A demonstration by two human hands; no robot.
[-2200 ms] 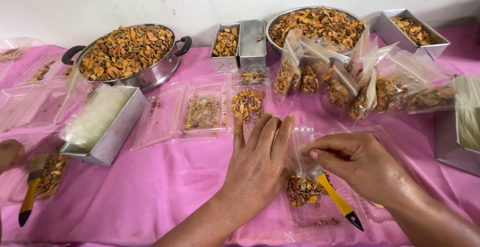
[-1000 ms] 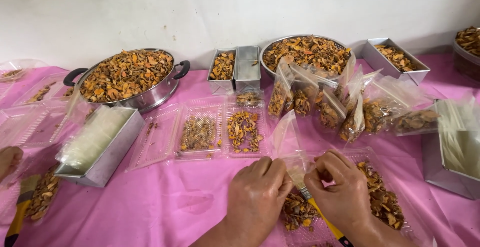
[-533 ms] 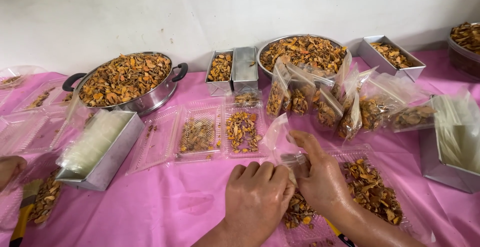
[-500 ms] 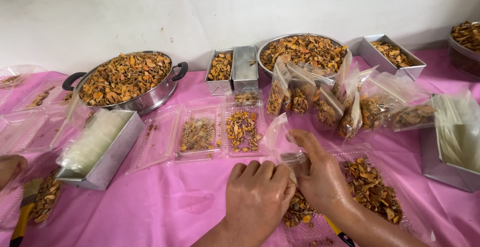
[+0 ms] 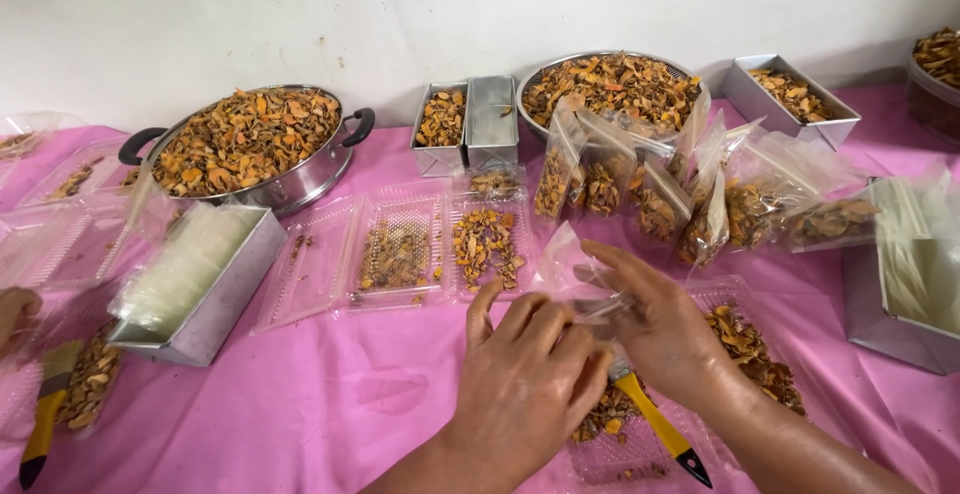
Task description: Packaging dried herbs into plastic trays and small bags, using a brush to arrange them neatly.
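Pinching together low in the centre of the view, the left hand [image 5: 525,369] and right hand [image 5: 655,329] meet over a small clear plastic bag [image 5: 580,279], fingers closed on its crumpled film; the bag stands open-mouthed just above the knuckles, thin, transparent and creased, and whether anything is inside it cannot be told. Beneath the hands lies a clear plastic tray [image 5: 620,454] holding orange-brown dried slices, with a yellow-handled tool [image 5: 660,429] resting across it, its black tip toward the near edge. Beside the right wrist, a second shallow tray [image 5: 750,349] carries a heap of the same slices. Beyond the hands, open clear clamshell boxes [image 5: 400,254] lie on the pink tablecloth [image 5: 350,394], thinly strewn with slices. Filled bags [image 5: 650,199] stand in a row behind them. Farther back: a two-handled steel pot [image 5: 250,144], a round steel bowl [image 5: 610,84] and rectangular tins [image 5: 465,124], all loaded with slices. At left, a metal tin [image 5: 200,284] holds a stack of empty bags.
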